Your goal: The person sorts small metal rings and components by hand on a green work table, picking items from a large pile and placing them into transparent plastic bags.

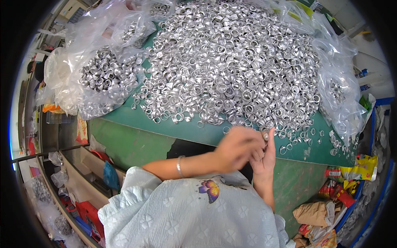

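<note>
A large heap of silver-coloured metal rings (231, 62) covers the green tabletop (186, 133). At its near edge my two hands meet. My left hand (236, 149), with a silver bracelet (179, 167) on the wrist, reaches across to my right hand; its curled fingers are smeared by motion, so what they pinch cannot be made out. My right hand (264, 159) is turned up with the thumb raised, closed around a few silver rings (266, 135). The left hand partly hides its fingers.
Clear plastic bags of rings (105, 70) lie at the table's left. Another plastic bag (337, 91) lies on the right. Loose rings (289, 146) are scattered along the near edge. A shelf (82, 165) stands at lower left; a brown paper bag (314, 213) and colourful packets sit at lower right.
</note>
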### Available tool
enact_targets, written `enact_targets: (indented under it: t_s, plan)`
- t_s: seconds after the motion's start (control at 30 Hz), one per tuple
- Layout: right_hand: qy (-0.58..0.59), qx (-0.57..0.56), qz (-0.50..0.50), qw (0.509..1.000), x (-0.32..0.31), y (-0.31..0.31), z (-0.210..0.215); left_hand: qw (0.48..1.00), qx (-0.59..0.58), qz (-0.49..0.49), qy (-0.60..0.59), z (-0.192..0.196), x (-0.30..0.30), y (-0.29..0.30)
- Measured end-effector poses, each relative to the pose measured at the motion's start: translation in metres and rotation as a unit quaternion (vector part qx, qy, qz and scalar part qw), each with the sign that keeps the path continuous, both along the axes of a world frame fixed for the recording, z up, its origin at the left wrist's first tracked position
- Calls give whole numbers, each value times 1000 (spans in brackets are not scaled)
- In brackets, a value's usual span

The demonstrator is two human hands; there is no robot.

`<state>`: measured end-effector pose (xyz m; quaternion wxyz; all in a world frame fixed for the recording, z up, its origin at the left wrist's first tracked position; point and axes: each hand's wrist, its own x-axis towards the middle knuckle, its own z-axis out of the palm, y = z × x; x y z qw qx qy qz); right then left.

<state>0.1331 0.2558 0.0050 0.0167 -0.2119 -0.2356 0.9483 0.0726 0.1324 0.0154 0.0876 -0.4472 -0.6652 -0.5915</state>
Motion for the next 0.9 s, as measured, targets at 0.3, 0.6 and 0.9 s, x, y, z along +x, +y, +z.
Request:
enact_targets:
  t_s: [0.3,0.6,0.9]
  plan:
    - [-20,336,48,941,-27,-5,6,920,-215,328,2,-8,-85,-33]
    - [127,850,-16,512,-99,-35,16,937,-206,281,-31,-23,-92,-38]
    - [4,378,84,922,-98,-16,7,942,-178,280,-45,-23,-93,-41]
